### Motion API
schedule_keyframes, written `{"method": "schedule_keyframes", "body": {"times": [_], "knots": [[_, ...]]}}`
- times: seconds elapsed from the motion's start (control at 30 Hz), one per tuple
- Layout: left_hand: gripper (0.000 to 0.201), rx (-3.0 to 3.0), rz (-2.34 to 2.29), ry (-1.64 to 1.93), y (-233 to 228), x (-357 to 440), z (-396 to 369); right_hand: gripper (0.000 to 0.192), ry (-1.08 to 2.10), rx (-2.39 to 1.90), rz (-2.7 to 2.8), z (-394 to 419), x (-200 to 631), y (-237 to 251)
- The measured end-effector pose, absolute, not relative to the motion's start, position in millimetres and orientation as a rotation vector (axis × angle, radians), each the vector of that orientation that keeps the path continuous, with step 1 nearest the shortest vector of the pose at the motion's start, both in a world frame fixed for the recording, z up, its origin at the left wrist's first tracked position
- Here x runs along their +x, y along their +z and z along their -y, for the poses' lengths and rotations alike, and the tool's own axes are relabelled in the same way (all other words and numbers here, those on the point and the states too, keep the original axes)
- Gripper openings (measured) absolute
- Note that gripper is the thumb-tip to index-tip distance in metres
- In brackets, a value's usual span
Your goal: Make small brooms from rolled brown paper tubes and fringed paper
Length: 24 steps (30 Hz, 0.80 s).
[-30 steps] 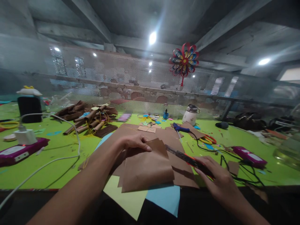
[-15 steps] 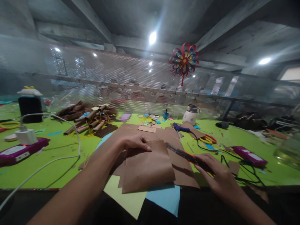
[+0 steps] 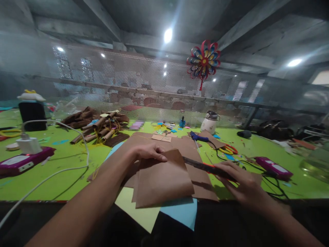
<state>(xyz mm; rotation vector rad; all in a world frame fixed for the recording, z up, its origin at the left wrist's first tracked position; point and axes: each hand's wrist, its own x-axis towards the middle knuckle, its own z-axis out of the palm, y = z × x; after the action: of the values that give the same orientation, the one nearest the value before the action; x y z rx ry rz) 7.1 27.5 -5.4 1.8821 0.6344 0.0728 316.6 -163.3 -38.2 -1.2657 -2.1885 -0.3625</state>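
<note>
My left hand (image 3: 152,152) rests on a bent brown paper sheet (image 3: 164,185), thumb on top and fingers curled at its upper edge. More brown paper lies beneath it. In my right hand (image 3: 240,178) is a long, narrow dark tool with orange-red trim (image 3: 203,167); blur hides its exact kind. Its far end meets the right edge of the bent sheet and is partly hidden behind it. Pale yellow paper (image 3: 140,207) and blue paper (image 3: 181,212) stick out below, over the table's front edge.
Brown paper rolls with yellow strings (image 3: 102,128) lie at back left. A blue glue gun (image 3: 199,137), scissors with yellow and red handles (image 3: 228,149) and a white bottle (image 3: 209,122) are at back right. Purple power strips (image 3: 273,168) and cables lie on both sides.
The dark tool's tip has moved left, now against or behind the bent sheet's right edge. My left hand stays on the paper. The view has shifted slightly.
</note>
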Motion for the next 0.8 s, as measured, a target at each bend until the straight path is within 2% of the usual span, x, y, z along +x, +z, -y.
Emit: {"method": "schedule_keyframes", "body": {"times": [0.27,0.53,0.8], "knots": [[0.029,1.767,-0.590,0.097,0,9,-17,0.029,-0.278,-1.205,2.276,152,321,-23],[0.025,1.773,-0.516,0.125,9,12,-22,0.025,0.049,-1.314,2.400,166,319,-5],[0.021,2.276,-0.468,0.150,33,44,-33,0.026,0.133,-1.369,2.379,172,330,5]]}}
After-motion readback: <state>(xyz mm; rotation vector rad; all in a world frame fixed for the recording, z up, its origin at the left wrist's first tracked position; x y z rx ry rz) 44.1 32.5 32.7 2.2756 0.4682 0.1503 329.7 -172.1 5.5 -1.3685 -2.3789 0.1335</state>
